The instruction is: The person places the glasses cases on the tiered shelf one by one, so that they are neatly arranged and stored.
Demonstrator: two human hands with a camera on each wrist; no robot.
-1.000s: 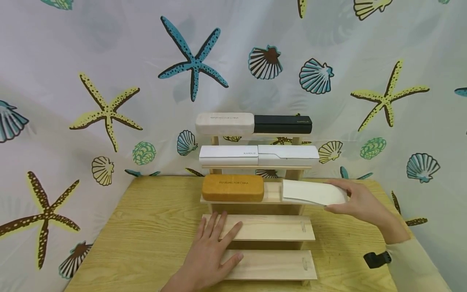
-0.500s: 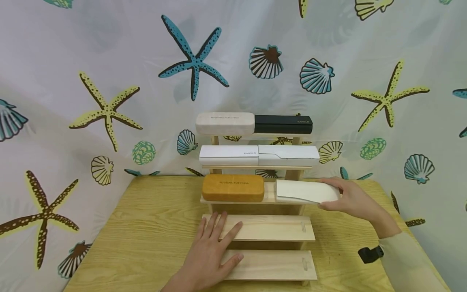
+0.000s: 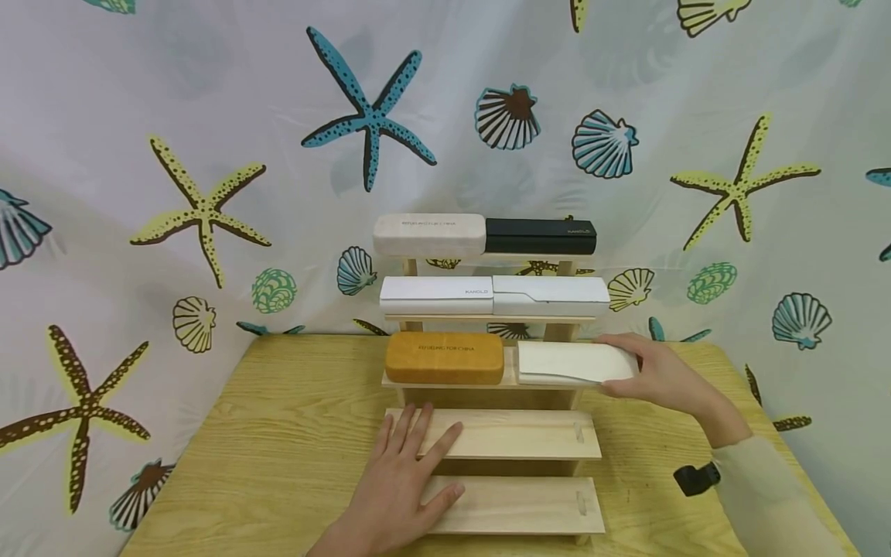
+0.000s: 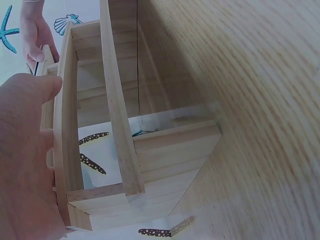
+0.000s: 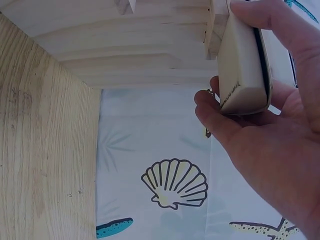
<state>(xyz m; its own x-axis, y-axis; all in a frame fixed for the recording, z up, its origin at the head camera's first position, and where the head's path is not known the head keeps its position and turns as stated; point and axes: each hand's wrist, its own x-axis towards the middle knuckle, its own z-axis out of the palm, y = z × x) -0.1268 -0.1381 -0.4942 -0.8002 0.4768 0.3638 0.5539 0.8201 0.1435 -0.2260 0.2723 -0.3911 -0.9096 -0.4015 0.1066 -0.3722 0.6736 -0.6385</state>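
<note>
My right hand point(image 3: 661, 375) grips the right end of a white glasses case point(image 3: 574, 362), its thumb at the front and fingers behind. In the right wrist view the fingers curl round the white case point(image 5: 245, 70) beside the wooden rack. The case lies along the third tier from the top, right of a mustard glasses case point(image 3: 444, 359), with a narrow gap between them. My left hand point(image 3: 400, 480) rests with spread fingers on the left of the two lower shelves of the stepped wooden rack point(image 3: 518, 433).
On the top tier sit a cream case point(image 3: 428, 236) and a black case point(image 3: 540, 237). Two white cases point(image 3: 436, 296) fill the tier below. The rack stands on a wooden table point(image 3: 299, 433), with a patterned curtain point(image 3: 452, 178) behind it.
My right hand has moved left with the white glasses case, narrowing the gap to the mustard case. The left hand has stayed in place.
</note>
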